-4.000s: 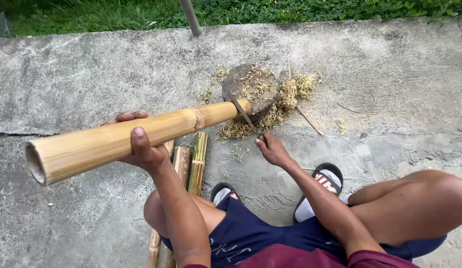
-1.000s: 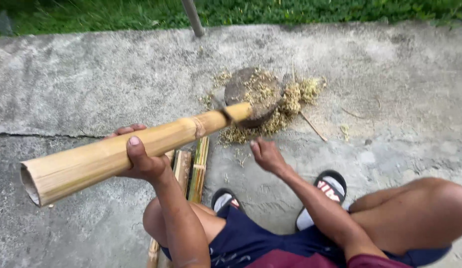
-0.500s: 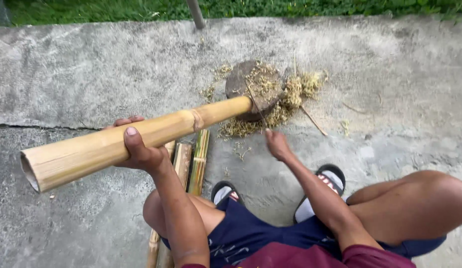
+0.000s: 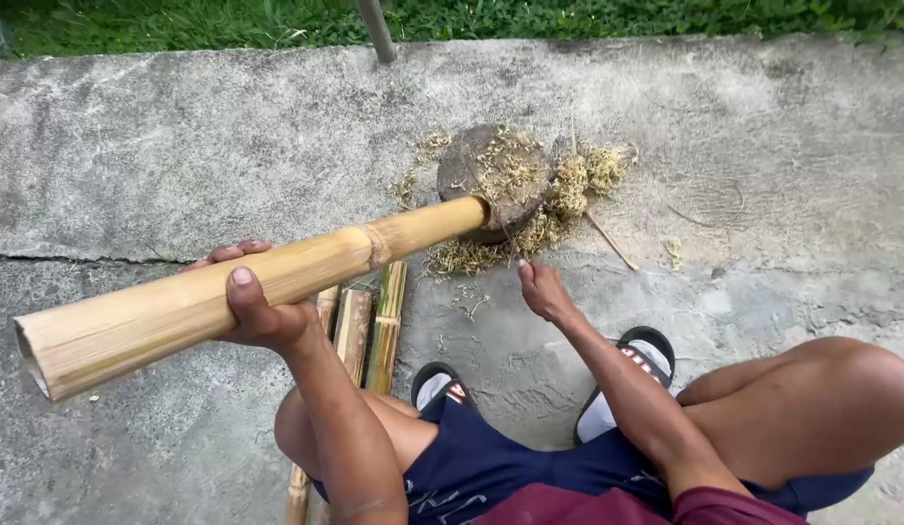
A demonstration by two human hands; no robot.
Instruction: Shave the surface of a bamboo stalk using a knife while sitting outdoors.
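My left hand (image 4: 265,313) grips a thick yellow bamboo pole (image 4: 160,311) from below, thumb over the top. The pole's open end points near left. Its far end rests against a round dark wooden block (image 4: 496,175) on the concrete. My right hand (image 4: 542,288) is closed just in front of the block, below the pole's tip. It seems to hold a thin dark tool (image 4: 508,238) that reaches up toward the block; the tool is hard to make out.
Pale fibrous shavings (image 4: 569,185) lie around the block. Split bamboo strips (image 4: 374,326) lie under the pole by my knees. My feet wear sandals (image 4: 637,360). A crack crosses the concrete (image 4: 83,255). Grass (image 4: 180,19) and a metal post (image 4: 376,29) edge the far side.
The pole's far end stays on the block while its near end has shifted slightly. My right hand has moved down and left, from beside the block to in front of it.
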